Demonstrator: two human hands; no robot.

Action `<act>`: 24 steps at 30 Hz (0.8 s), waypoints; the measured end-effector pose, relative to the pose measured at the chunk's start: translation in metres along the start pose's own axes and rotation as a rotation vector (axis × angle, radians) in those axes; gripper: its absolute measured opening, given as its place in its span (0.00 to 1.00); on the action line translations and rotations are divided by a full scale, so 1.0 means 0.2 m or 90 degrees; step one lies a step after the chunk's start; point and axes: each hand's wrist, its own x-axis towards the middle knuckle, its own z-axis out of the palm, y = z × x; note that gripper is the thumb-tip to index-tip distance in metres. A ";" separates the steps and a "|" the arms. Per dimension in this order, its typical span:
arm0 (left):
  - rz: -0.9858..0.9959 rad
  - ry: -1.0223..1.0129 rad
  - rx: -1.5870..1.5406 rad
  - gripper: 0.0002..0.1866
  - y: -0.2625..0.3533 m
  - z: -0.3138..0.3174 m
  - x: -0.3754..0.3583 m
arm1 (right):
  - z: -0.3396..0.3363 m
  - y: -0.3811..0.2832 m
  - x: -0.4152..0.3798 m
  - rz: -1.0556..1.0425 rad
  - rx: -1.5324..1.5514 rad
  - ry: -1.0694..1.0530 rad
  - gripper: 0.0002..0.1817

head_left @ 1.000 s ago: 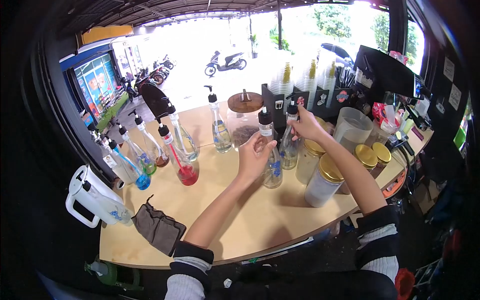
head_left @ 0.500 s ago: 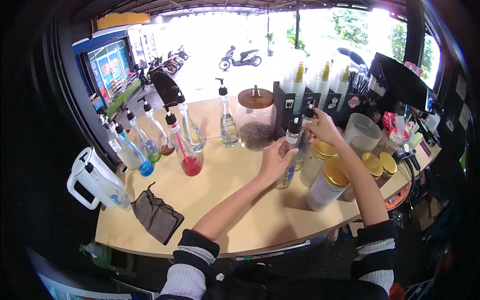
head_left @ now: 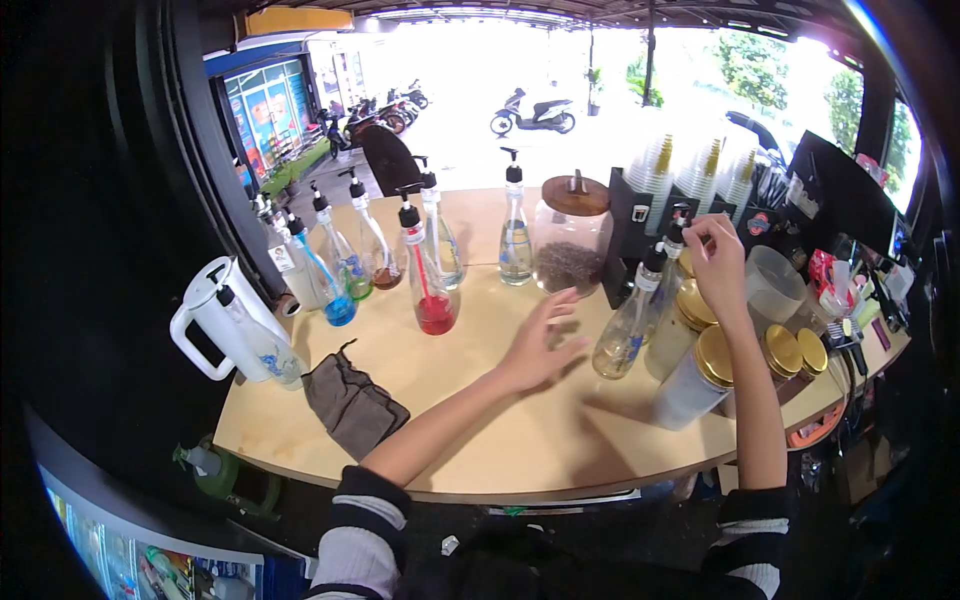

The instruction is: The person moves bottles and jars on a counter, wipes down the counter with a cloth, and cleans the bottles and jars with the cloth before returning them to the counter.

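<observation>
The left hand (head_left: 537,350) hovers over the bench (head_left: 480,430) with its fingers spread, its grip open on nothing, just beside a clear pump bottle (head_left: 628,320) that stands upright near the bench's middle. The right hand (head_left: 715,262) reaches further back, its grip pinched on the pump top of a second bottle (head_left: 676,232) behind the first. Gold-lidded jars (head_left: 700,375) stand just to the right, and a wooden-lidded jar (head_left: 572,235) behind.

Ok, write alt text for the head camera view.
At a curved wooden counter, a person's right hand pinches the pump top of a clear bottle, while the open left hand hovers beside another clear pump bottle. Gold-lidded jars stand at right; coloured syrup bottles at left.
</observation>
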 end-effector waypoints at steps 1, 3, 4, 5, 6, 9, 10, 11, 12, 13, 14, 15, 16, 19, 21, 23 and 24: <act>-0.002 0.041 0.017 0.31 -0.02 -0.10 -0.04 | -0.01 -0.09 -0.03 -0.017 0.033 0.038 0.07; -0.004 0.172 0.102 0.24 -0.11 -0.31 -0.11 | 0.01 -0.23 -0.12 -0.045 0.048 0.010 0.08; -0.004 0.263 0.170 0.21 -0.13 -0.42 -0.12 | 0.03 -0.28 -0.18 -0.071 0.057 -0.015 0.08; 0.054 0.336 0.280 0.22 -0.12 -0.53 -0.10 | 0.06 -0.31 -0.23 -0.072 0.061 -0.019 0.08; 0.112 0.407 0.390 0.23 -0.11 -0.62 -0.07 | 0.11 -0.33 -0.29 -0.188 0.054 -0.079 0.08; 0.086 0.495 0.473 0.25 -0.26 -0.84 0.02 | 0.24 -0.37 -0.44 -0.298 0.081 -0.224 0.07; 0.089 0.497 0.472 0.25 -0.26 -0.87 0.04 | 0.27 -0.38 -0.46 -0.301 0.080 -0.222 0.07; 0.031 0.411 0.434 0.25 -0.27 -0.88 0.05 | 0.29 -0.39 -0.49 -0.302 0.103 -0.261 0.07; -0.026 0.322 0.395 0.26 -0.27 -0.89 0.06 | 0.30 -0.40 -0.51 -0.301 0.127 -0.299 0.08; -0.026 0.319 0.394 0.26 -0.28 -0.91 0.08 | 0.31 -0.39 -0.53 -0.278 0.120 -0.312 0.07; -0.077 0.302 0.378 0.25 -0.28 -0.93 0.10 | 0.31 -0.38 -0.55 -0.274 0.119 -0.311 0.07; -0.127 0.284 0.362 0.24 -0.28 -0.93 0.11 | 0.31 -0.35 -0.57 -0.263 0.115 -0.309 0.07; -0.126 0.278 0.361 0.24 -0.28 -0.91 0.12 | 0.30 -0.33 -0.59 -0.252 0.111 -0.306 0.07; -0.092 0.276 0.353 0.23 -0.27 -0.80 0.14 | 0.26 -0.26 -0.62 -0.224 0.089 -0.303 0.07; -0.113 0.235 0.253 0.22 -0.26 -0.67 0.17 | 0.24 -0.23 -0.64 -0.215 0.087 -0.302 0.06; -0.103 0.222 0.256 0.21 -0.26 -0.54 0.21 | 0.22 -0.20 -0.66 -0.209 0.084 -0.302 0.06; -0.091 0.212 0.262 0.21 -0.26 -0.48 0.24 | 0.22 -0.18 -0.68 -0.220 0.074 -0.303 0.06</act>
